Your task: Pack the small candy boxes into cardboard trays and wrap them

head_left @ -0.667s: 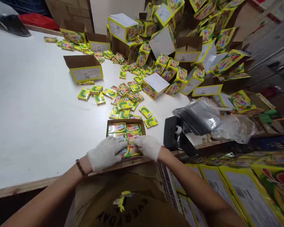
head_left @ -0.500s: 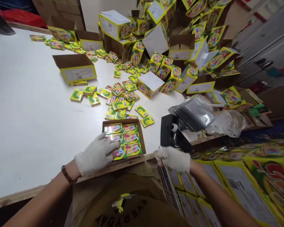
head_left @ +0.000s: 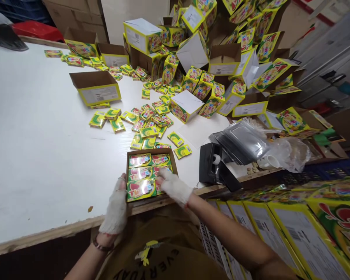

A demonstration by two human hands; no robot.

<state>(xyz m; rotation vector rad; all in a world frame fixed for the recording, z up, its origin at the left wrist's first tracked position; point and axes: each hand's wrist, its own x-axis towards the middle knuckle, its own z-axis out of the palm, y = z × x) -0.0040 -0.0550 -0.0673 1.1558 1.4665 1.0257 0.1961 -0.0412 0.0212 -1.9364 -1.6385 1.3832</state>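
An open cardboard box [head_left: 175, 168] at the table's front edge holds rows of small yellow-green candy packets [head_left: 140, 174] with a fruit print. My left hand [head_left: 116, 208], in a white glove with bare fingertips, lies along the box's left wall, its fingers stretched out flat. From the right, my gloved right hand [head_left: 176, 188] reaches over the box. Its fingers are extended onto the right-hand packets and partly cover them; the fingertips are slightly blurred. Loose packets [head_left: 148, 132] lie in a heap just behind the box.
Open printed cartons [head_left: 99, 93] stand on the white table [head_left: 41, 136], with a large pile of cartons [head_left: 192, 54] at the back. A black tape dispenser [head_left: 207, 165] and clear plastic trays [head_left: 242, 142] sit at the right. Packed yellow boxes [head_left: 291, 229] stand below the edge at right.
My right hand has come left from beside the tape dispenser onto the packets. My left hand has slid off the packets to the box's left side.
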